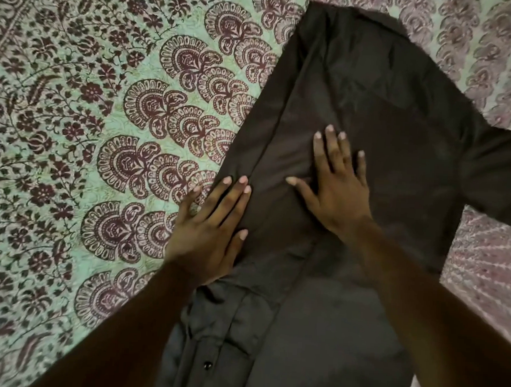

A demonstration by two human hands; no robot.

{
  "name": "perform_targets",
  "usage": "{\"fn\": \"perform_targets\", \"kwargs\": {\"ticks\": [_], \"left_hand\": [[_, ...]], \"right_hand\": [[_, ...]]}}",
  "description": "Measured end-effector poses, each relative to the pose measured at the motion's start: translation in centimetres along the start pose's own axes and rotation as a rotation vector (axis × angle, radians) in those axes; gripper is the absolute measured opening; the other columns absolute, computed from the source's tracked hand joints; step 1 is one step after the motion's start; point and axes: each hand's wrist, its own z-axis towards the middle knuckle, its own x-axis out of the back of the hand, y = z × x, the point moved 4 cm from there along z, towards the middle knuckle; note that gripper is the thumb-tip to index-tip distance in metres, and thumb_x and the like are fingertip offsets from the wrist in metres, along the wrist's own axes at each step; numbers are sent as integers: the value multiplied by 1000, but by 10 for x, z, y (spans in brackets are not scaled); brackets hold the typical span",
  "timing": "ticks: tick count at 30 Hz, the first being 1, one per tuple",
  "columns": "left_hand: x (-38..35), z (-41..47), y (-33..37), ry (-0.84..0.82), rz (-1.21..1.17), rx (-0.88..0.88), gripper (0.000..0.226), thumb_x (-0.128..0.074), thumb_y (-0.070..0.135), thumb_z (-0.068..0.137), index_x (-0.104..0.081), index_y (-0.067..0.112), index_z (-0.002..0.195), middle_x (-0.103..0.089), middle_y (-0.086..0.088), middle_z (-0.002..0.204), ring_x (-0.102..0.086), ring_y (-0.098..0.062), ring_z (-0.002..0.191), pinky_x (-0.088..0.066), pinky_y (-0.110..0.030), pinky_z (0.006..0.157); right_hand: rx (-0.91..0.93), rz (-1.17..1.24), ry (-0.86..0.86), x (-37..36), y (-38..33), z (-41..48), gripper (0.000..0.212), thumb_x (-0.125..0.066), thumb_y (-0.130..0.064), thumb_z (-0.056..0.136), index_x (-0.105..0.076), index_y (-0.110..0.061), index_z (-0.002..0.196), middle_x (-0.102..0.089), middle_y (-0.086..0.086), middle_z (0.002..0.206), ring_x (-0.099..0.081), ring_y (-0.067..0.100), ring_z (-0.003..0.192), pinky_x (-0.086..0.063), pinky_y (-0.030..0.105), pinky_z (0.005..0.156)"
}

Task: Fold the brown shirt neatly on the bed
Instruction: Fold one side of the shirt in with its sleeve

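Note:
The brown shirt [379,117] lies flat on the bed, running from the top centre down to the bottom edge. One sleeve sticks out at the right. Its left side is folded inward along a long straight crease. A button placket with a dark button shows near the bottom. My left hand [214,226] rests flat on the shirt's left folded edge, fingers spread, partly over the bedsheet. My right hand [334,185] presses flat on the middle of the shirt, fingers apart. Neither hand grips cloth.
The bedsheet [74,124] is pale green with maroon floral and paisley print and stretches left of the shirt. A pinkish patterned part of the bedsheet [487,258] lies at the right.

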Motion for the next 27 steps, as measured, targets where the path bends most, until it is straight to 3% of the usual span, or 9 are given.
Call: {"fn": "perform_targets", "kwargs": {"ticks": [2,6,9,12,14,18,23,27], "left_hand": [[0,-1,0,2,-1,1,70,-31,47,105,-13,21,168,-6,6,176,-7,-13,162,-17,-51,126],[8,-3,1,14,-31,6,68,-33,47,106,-20,20,167,-10,5,176,-11,-15,162,-20,-53,124],[18,-19,1,40,-85,-97,65,-49,44,99,-43,16,157,-30,-1,170,-31,-27,155,-30,-53,117],[19,-54,-2,16,-116,-273,64,-58,50,90,-56,17,145,-49,-6,152,-51,-34,134,-38,-51,105],[13,-76,-7,-69,-124,-331,78,-55,63,89,-50,18,152,-46,-6,156,-48,-31,137,-37,-50,108],[3,-98,-18,-232,-43,-367,121,-45,94,75,-17,21,167,-14,-1,175,-19,-22,160,-21,-48,123],[7,-98,-17,-302,-32,-386,136,-57,91,64,-4,21,168,1,-1,177,-5,-22,163,-16,-48,128],[14,-101,-8,-312,-26,-344,131,-58,87,66,-9,20,168,-4,-3,176,-7,-23,162,-16,-51,127]], "right_hand": [[-56,11,-1,5,-4,2,91,-27,-76,99,-12,-16,166,-3,6,175,-1,28,161,-7,56,128],[64,1,-10,8,-42,-42,85,-30,-67,102,-14,-13,165,-4,8,175,-1,28,161,-9,52,129],[112,44,-64,-4,-68,-96,81,-34,-62,102,-20,-13,165,-7,9,174,-4,29,161,-10,51,129],[136,49,-107,-11,-90,-150,75,-33,-57,105,-23,-12,164,-8,11,174,-4,30,161,-12,52,129],[146,68,-124,-12,-101,-184,75,-35,-57,106,-23,-12,164,-7,11,174,-3,30,161,-11,52,129],[190,108,-195,-18,-122,-241,80,-39,-60,103,-19,-14,165,-3,10,174,-1,30,161,-18,52,128],[226,141,-211,-22,-135,-275,83,-44,-60,102,-16,-15,166,-2,12,174,-2,30,161,-24,53,126],[225,232,-113,-11,-132,-268,75,-44,-57,105,-27,-14,164,-13,11,173,-10,28,161,-25,51,127]]}}
